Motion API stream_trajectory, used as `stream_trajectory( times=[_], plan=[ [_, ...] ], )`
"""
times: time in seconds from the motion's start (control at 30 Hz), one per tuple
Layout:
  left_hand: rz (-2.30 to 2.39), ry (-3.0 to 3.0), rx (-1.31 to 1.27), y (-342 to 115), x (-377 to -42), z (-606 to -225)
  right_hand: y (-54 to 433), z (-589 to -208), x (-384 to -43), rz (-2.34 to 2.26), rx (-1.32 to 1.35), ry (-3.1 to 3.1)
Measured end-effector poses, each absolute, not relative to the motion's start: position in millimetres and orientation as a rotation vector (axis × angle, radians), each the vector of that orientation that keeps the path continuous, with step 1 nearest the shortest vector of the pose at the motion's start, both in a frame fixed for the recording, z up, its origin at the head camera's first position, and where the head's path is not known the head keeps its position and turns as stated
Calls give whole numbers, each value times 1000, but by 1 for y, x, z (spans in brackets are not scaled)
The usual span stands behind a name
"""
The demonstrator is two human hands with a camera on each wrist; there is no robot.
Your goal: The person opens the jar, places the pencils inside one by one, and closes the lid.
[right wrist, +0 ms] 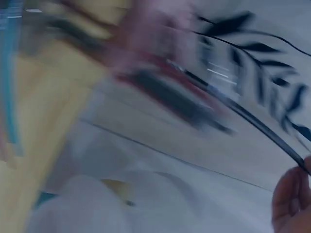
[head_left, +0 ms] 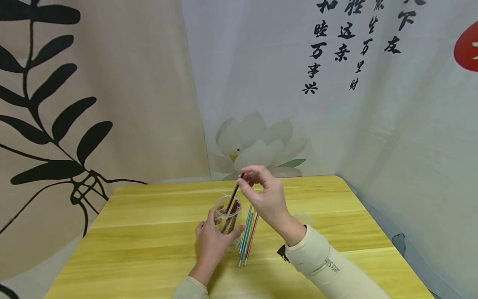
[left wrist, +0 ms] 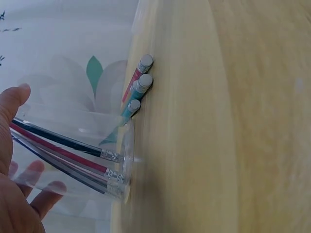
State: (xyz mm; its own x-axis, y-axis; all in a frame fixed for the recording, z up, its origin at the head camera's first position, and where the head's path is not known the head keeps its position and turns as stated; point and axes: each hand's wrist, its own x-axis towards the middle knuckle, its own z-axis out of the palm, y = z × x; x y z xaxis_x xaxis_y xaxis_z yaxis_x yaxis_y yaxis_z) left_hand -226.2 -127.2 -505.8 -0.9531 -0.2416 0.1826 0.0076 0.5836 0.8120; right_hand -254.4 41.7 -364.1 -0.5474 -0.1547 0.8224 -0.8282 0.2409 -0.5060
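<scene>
A clear plastic jar point(head_left: 220, 200) stands on the table with several pencils point(left wrist: 65, 154) inside, their metal-banded eraser ends at its bottom in the left wrist view. My left hand point(head_left: 214, 243) grips the jar from the near side, thumb and fingers around its wall. Above the rim, my right hand point(head_left: 267, 198) pinches the top of a dark pencil point(head_left: 234, 193) between thumb and fingertips. That pencil slants down into the jar's mouth. Just right of the jar, several loose blue and red pencils point(head_left: 246, 236) lie on the table, eraser ends toward me.
A clear round lid point(head_left: 304, 218) lies on the wooden table point(head_left: 149, 232), partly behind my right wrist. Printed cloth point(head_left: 149, 104) hangs behind the table's far edge. A dark strap piece point(head_left: 284, 252) shows under my right sleeve.
</scene>
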Motion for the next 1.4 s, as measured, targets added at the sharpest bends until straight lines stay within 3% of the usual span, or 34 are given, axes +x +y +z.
stream_trajectory(
  times=[0.2,0.5,0.93,1.23,1.4],
  plan=[
    [-1330,-2510,108,-127,-227,-506,37,-410,-259,982,991,-2030],
    [-1301,-2498,86,-130,-227,-507,34,-422,-262,786,1042,-2062],
    [-1279,-2565,233,-130,-224,-505,48,-428,-261,1092,928,-2272],
    [-1241,-2571,243,-124,-224,-505,74,-478,-297,1090,370,-2909],
    [-1240,-2569,246,-125,-225,-506,74,-508,-307,918,247,-3161]
  ],
)
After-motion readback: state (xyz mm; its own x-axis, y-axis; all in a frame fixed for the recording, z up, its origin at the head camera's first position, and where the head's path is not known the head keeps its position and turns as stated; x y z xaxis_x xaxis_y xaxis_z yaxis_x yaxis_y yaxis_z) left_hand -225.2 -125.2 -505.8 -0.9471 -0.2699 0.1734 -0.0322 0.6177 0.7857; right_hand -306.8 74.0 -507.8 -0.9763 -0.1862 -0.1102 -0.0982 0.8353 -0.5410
